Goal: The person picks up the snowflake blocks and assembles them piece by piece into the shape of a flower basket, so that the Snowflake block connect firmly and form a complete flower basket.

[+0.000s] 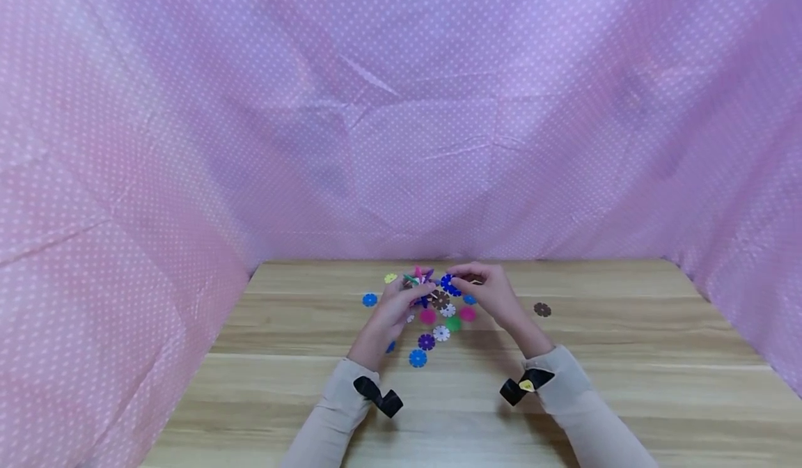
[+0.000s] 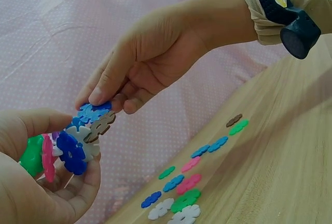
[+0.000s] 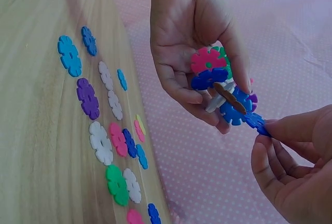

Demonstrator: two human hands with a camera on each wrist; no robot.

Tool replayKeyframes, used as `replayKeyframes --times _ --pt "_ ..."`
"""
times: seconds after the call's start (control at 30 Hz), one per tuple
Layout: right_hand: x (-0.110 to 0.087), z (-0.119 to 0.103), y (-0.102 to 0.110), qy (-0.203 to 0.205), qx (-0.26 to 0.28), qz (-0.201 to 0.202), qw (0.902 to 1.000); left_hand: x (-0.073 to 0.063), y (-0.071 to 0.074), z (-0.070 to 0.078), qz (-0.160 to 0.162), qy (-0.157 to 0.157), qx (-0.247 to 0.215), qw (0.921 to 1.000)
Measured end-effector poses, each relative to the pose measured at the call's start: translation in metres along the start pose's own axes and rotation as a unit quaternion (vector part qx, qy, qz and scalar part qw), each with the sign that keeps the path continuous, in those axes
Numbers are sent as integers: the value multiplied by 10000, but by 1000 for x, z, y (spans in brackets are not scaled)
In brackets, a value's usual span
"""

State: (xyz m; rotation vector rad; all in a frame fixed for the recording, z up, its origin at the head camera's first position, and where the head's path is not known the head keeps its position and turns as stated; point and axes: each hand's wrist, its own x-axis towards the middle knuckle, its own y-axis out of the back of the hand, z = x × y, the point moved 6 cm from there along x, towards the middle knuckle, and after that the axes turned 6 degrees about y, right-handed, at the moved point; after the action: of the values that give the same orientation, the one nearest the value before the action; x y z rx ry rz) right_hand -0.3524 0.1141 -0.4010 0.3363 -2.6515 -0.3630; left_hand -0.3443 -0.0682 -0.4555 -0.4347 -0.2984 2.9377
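My left hand [image 1: 391, 309] grips a cluster of interlocked plastic snowflake discs [image 2: 71, 152] in pink, green, white, brown, purple and blue. Its fingers curl under the cluster and the thumb lies along the near side. Across from it, my right hand [image 1: 496, 294] pinches a blue snowflake disc [image 3: 255, 122] between thumb and forefinger. That disc's far edge meets the cluster beside a lighter blue disc [image 3: 232, 112]. A brown disc [image 2: 101, 125] stands out from the cluster close to the right fingertips. Both hands are raised above the tabletop, and the left palm hides part of the cluster.
Loose discs lie scattered on the wooden table [image 1: 282, 384] under the hands, among them a light blue disc [image 1: 418, 358] and a purple disc [image 1: 426, 342]. A brown disc [image 1: 542, 309] lies apart at the right. Dotted pink cloth [image 1: 401, 175] hangs behind and at both sides.
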Motion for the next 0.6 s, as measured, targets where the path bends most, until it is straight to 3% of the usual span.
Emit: replayKeyframes --times 0.6 --pt "-4 -2 -1 185 -89 467 9987 -2 -3 1 11 -12 130 9999"
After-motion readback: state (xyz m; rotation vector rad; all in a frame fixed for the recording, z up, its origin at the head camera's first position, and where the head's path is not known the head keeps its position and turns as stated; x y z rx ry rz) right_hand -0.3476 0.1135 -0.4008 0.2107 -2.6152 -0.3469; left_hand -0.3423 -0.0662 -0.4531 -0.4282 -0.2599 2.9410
